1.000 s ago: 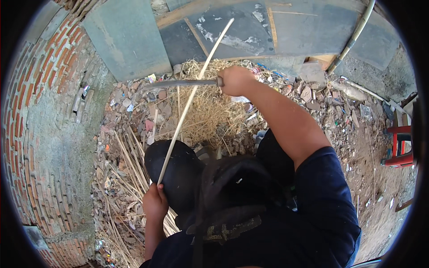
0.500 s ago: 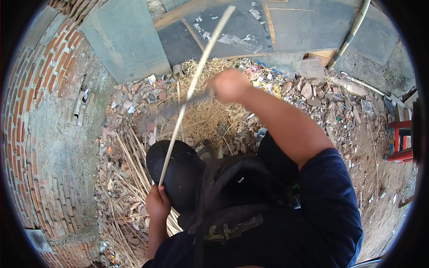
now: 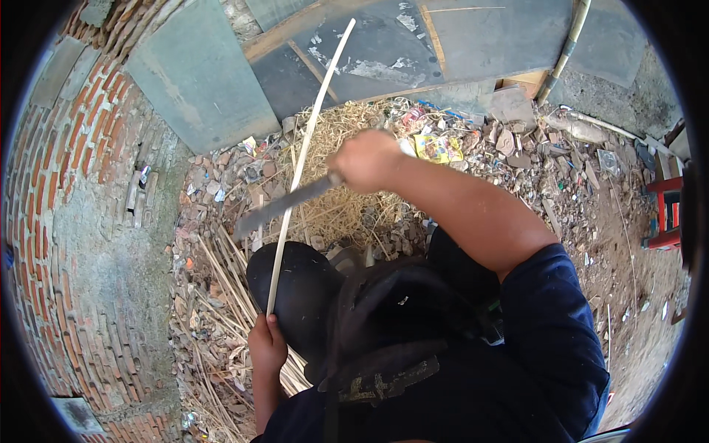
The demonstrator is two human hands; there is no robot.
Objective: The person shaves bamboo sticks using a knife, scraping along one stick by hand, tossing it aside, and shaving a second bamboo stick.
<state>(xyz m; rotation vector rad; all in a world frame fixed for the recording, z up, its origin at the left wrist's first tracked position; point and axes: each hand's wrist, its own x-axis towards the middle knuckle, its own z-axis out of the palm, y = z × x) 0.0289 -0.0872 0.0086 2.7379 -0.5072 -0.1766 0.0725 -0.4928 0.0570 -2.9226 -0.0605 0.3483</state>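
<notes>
My left hand [image 3: 267, 343] grips the lower end of a long pale bamboo strip [image 3: 299, 166] beside my left knee. The strip slants up and away, its far tip in front of the dark panels. My right hand [image 3: 367, 161] is closed round the handle of a machete [image 3: 258, 218], above a heap of curly shavings. Its slightly blurred blade points left and crosses the strip at mid-length. From this view I cannot tell whether blade and strip touch at the crossing.
Pale shavings [image 3: 351, 210] lie on rubble ahead of my knees [image 3: 294, 284]. More bamboo strips [image 3: 225, 269] are on the ground at my left. A brick wall [image 3: 81, 244] stands left, grey panels [image 3: 199, 74] stand ahead, and a red stool [image 3: 667, 214] is far right.
My right hand and the machete have come slightly nearer to me along the strip. The strip's far tip has swung a little left. My left hand keeps its grip.
</notes>
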